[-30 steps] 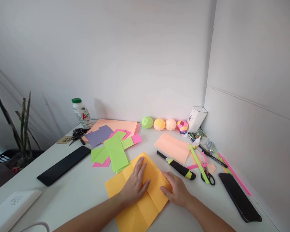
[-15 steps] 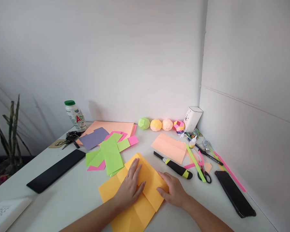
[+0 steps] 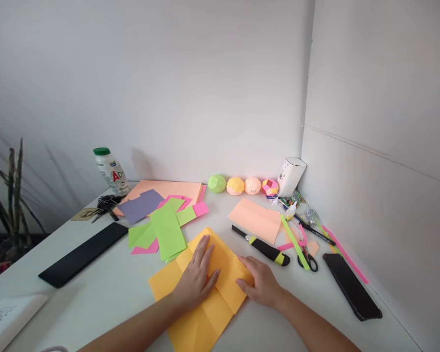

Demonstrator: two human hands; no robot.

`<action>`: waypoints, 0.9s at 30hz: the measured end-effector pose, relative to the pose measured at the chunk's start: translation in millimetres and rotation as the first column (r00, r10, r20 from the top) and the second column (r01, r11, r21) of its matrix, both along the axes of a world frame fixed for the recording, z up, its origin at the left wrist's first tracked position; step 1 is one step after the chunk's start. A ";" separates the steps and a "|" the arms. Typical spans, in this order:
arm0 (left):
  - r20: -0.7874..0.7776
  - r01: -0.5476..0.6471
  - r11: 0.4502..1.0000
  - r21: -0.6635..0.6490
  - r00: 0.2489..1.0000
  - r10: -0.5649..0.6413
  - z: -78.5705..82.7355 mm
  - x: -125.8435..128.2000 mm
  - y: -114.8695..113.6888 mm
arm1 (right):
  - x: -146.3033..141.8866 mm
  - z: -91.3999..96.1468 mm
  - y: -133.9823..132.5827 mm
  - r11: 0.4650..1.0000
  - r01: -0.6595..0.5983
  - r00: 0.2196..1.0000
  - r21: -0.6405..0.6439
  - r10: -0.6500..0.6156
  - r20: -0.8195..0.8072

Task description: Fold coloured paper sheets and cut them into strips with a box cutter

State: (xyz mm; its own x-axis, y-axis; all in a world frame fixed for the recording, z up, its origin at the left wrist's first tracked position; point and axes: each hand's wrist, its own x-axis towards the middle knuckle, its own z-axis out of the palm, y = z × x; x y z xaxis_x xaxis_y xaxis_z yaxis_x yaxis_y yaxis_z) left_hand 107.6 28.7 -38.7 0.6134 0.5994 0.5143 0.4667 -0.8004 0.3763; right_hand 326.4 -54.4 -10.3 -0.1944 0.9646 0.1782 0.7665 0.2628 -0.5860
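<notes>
A creased sheet of yellow-orange paper lies on the table in front of me, its upper right part folded over. My left hand rests flat on the fold, fingers stretched toward the far corner and thumb apart. At the sheet's right edge, my right hand grips the folded paper, with the thumb on top and the index finger along the edge. Some of its fingertips are hidden. Beyond the right hand lies a black and lime utility knife. Green paper pieces lie past the left hand.
Several faceted paper balls line the wall. Scissors and a phone lie right, a peach sheet behind the knife. Left are a black bar, a white box-shaped device, a white bottle and purple paper.
The view has shifted slightly, so everything sits a little higher and further left. Both hands keep nearly the same place on the paper. A bit of white cable now shows at the lower left.
</notes>
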 end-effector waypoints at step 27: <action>0.024 -0.064 0.931 -0.358 0.997 0.078 -6.9 -7.4 3.1 | -13.2 11.7 -8.7 0.960 0.024 0.910 -0.278 -0.136 -0.391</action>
